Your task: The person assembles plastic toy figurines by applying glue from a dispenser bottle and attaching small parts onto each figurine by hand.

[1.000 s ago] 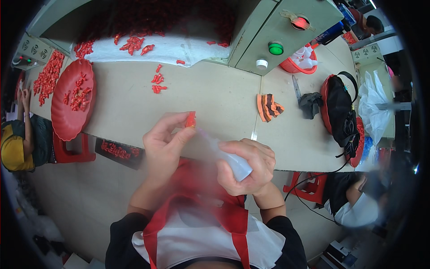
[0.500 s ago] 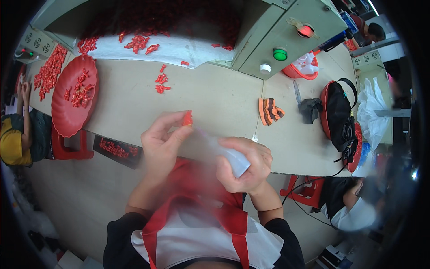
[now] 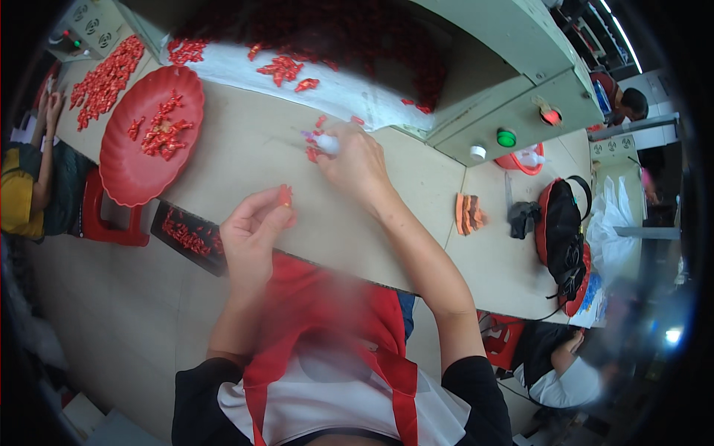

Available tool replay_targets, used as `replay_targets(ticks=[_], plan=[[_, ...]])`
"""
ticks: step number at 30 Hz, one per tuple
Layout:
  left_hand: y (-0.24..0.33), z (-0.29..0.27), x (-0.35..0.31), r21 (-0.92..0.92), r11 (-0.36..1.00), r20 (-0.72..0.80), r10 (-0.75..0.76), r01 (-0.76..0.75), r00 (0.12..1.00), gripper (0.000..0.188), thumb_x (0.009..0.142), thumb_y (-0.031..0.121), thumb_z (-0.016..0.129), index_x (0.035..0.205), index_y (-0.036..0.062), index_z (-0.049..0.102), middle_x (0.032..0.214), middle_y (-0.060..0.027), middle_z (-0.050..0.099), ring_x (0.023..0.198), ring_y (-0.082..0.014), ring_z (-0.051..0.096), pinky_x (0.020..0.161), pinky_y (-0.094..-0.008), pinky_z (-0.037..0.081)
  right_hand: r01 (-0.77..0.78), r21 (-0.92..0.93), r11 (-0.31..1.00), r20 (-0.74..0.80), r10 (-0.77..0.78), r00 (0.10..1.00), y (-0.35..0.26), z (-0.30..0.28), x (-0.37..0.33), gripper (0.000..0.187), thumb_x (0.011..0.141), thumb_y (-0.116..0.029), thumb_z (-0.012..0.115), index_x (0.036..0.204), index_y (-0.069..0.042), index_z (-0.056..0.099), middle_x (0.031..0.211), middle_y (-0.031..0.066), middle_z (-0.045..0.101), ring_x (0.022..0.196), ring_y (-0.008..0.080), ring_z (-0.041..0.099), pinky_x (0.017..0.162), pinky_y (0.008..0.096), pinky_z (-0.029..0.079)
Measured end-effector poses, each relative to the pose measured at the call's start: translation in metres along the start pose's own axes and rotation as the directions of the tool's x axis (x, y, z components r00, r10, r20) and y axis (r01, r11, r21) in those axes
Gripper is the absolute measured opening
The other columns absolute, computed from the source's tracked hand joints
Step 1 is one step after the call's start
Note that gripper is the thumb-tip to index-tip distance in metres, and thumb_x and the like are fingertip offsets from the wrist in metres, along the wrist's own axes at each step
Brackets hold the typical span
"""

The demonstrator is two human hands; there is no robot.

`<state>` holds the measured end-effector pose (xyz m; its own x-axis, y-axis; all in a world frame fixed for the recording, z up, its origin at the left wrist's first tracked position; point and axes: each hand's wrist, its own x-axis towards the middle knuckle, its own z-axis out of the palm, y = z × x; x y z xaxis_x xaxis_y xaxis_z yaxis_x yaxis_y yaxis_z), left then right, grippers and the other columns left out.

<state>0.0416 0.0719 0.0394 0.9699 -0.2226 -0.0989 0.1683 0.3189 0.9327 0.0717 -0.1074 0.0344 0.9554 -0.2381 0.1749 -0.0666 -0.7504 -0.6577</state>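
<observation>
My left hand [image 3: 251, 229], closed in a pinch above the table's near edge, holds a small red figure piece [image 3: 285, 196] upright between thumb and fingertips. Farther off, my right hand [image 3: 358, 162] is wrapped round a white squeeze bottle [image 3: 326, 144] with a thin needle and a purple collar, tilted so the needle points left. Beside and under the bottle lie a few loose red pieces [image 3: 312, 154], partly hidden by it and my fingers. A red scalloped tray [image 3: 119, 167] to the left bears more red and gold pieces.
At the back a pale green machine [image 3: 476, 111] has a white-lined opening with many red pieces. A black tray [image 3: 165, 210] juts from the table's near edge. Rightward lie a striped cloth [image 3: 468, 214], a black cloth [image 3: 524, 218] and a black bag [image 3: 564, 234]. Other people sit on both sides.
My right hand has moved the bottle forward and left, to the loose pieces. My left hand has shifted slightly left, still pinching its piece. The whole view has turned somewhat.
</observation>
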Motion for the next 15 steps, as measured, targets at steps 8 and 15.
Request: replay_targets(ticks=[8, 15], plan=[[0.003, 0.003, 0.001, -0.015, 0.999, 0.058, -0.039, 0.04, 0.998, 0.024, 0.08, -0.001, 0.061, 0.104, -0.0065, 0.059, 0.088, -0.0078, 0.064, 0.077, -0.0117, 0.06, 0.071, -0.0253, 0.05, 0.06, -0.159, 0.985, 0.075, -0.049, 0.996, 0.005, -0.015, -0.008, 0.019, 0.07, -0.008, 0.063, 0.088, -0.001, 0.064, 0.087, 0.0148, 0.064, 0.077, 0.0311, 0.062, 0.071, 0.0376, 0.049], [-0.011, 0.027, -0.004, 0.049, 0.997, 0.216, -0.062, 0.053, 0.974, 0.023, 0.081, -0.003, 0.06, 0.104, -0.0062, 0.057, 0.089, -0.0079, 0.061, 0.077, -0.0129, 0.06, 0.071, -0.0247, 0.051, -0.452, 0.772, 0.447, 0.315, 0.349, 0.883, 0.031, -0.056, -0.062, 0.014, 0.077, -0.004, 0.059, 0.089, 0.003, 0.063, 0.081, 0.0065, 0.061, 0.068, 0.0134, 0.06, 0.059, 0.0269, 0.051]])
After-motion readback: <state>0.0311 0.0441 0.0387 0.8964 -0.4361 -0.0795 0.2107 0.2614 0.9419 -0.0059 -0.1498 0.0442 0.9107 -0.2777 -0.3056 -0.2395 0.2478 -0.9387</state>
